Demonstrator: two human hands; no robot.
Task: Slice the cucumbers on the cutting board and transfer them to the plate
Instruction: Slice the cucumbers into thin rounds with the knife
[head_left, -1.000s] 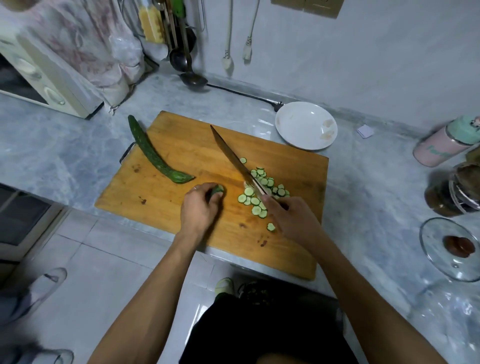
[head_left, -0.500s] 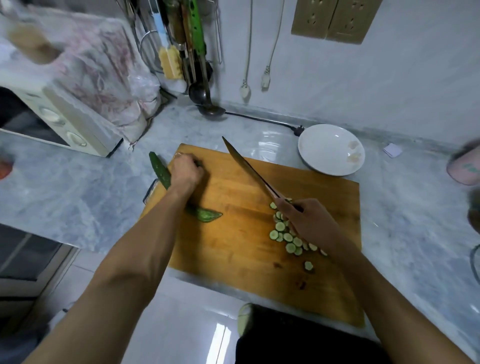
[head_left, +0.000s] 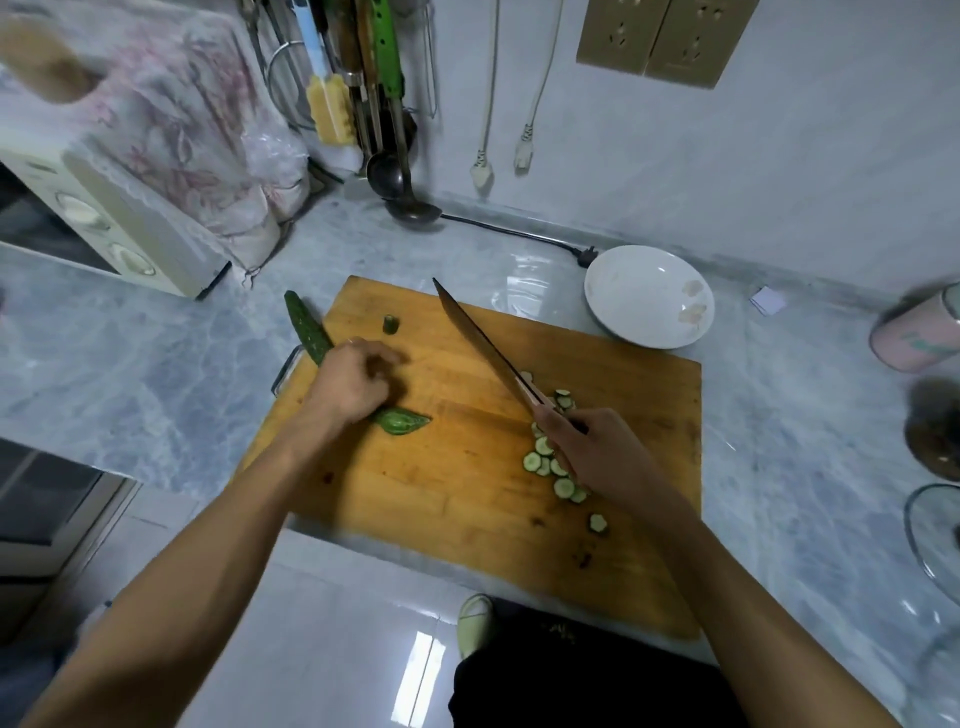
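A whole dark green cucumber (head_left: 307, 329) lies across the left edge of the wooden cutting board (head_left: 467, 499). My left hand (head_left: 353, 382) covers its middle with fingers curled round it; the tip sticks out below the hand. A short cucumber stub (head_left: 390, 323) sits on the board's far left part. My right hand (head_left: 592, 452) grips the handle of a long knife (head_left: 480, 345), blade raised and pointing up-left. Several cucumber slices (head_left: 553, 462) lie under and around that hand. The white plate (head_left: 649, 295) stands beyond the board's far right corner.
A microwave (head_left: 88, 218) under a cloth stands at the left. Ladles and utensils (head_left: 374, 104) hang at the back wall, with a black cable (head_left: 514, 234) on the counter. A pink cup (head_left: 919, 332), a dark jar (head_left: 935, 441) and a glass lid (head_left: 935, 540) sit at the right edge.
My left hand dropped the cucumber stub at the board's far left and moved onto the whole cucumber. The right hand kept the knife raised over the slices.
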